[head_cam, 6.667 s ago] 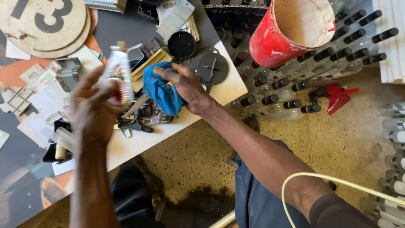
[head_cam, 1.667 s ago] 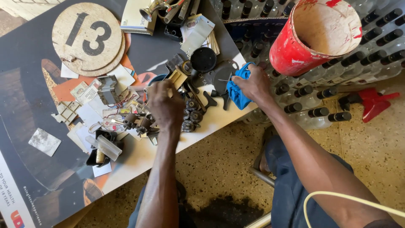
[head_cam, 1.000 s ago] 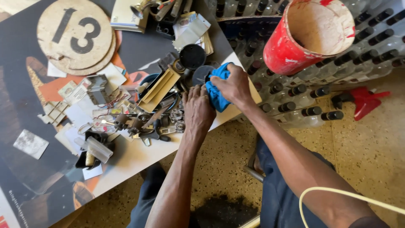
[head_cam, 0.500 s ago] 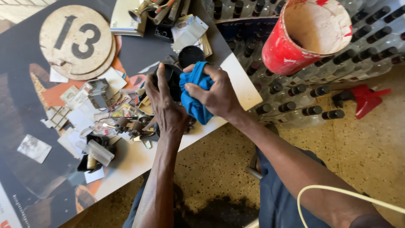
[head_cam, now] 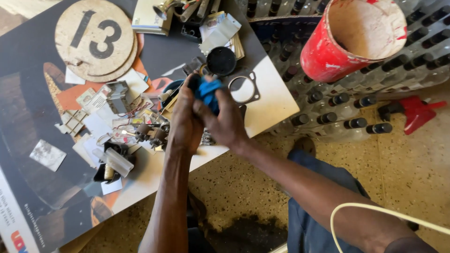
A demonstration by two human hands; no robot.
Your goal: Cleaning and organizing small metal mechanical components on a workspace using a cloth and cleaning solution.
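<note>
- A blue cloth (head_cam: 208, 93) sits bunched at the centre of the frame, over the table, squeezed between both hands.
- The left hand (head_cam: 185, 118) is curled shut round the cloth's left side, fingers wrapped over the top; whether something is inside the cloth cannot be told.
- The right hand (head_cam: 225, 119) is closed on the cloth's right side, thumb pressing into the blue fabric, the two hands touching each other.
- Just above the hands lies a round black lid (head_cam: 221, 61), and just right of it a flat metal gasket (head_cam: 243, 89) with a big round opening, resting on the pale board.
- Left of the hands, a heap of small metal parts, wires and paper scraps (head_cam: 140, 131) litters the table (head_cam: 276, 110).
- Lower left of that heap lies a clear plastic tube (head_cam: 115, 160).
- In the upper left, a stack of round wooden discs (head_cam: 96, 40) painted with black numerals.
- In the upper right, a red paint-splashed bucket (head_cam: 349, 40) lies tilted over rows of black-capped bottles (head_cam: 356, 105).
- At the far right, a red spray trigger (head_cam: 415, 112) on the speckled floor.
- In the lower right, a pale cable (head_cam: 375, 211) loops over the right forearm.
</note>
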